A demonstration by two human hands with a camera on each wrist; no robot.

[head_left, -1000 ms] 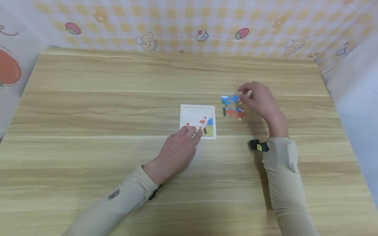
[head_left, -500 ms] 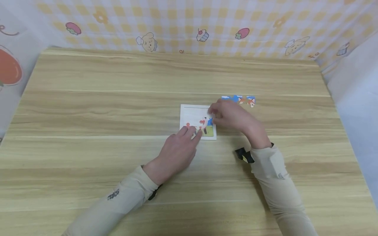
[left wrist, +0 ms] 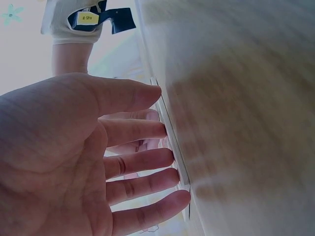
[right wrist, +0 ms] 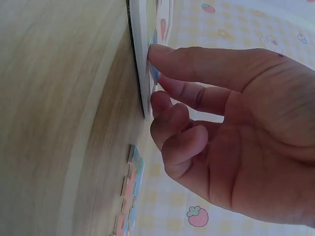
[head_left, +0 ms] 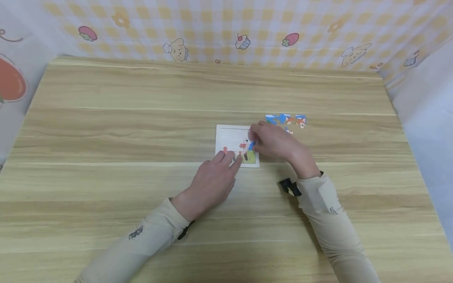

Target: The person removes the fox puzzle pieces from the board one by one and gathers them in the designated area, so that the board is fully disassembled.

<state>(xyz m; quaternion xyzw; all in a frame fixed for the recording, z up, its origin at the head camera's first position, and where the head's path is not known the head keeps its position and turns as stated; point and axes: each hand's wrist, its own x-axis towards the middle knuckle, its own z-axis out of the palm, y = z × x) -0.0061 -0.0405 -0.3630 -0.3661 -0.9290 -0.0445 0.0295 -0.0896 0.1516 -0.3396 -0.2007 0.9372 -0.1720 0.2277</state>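
We find 1 thin, square, white puzzle board (head_left: 231,136) lying near the middle of the wood-grained tabletop (head_left: 106,137), its upper left part bare, with flat jigsaw pieces in red, blue and yellow-green (head_left: 251,158) in its lower and right parts. At its near edge we see the left hand (head_left: 214,179), fingers straight and released, tips on the board. At its right edge, the right hand (head_left: 276,139) has thumb and forefinger close about a blue patch, 3 other fingers curled; we cannot tell whether they grasp a piece. Just right, partly behind that hand, we see loose blue-and-orange jigsaw pieces (head_left: 301,121) (1 shows a fox's face). Farther out we have 2 beige sleeves (head_left: 148,239) and a yellow-and-white checked cloth (head_left: 205,27).
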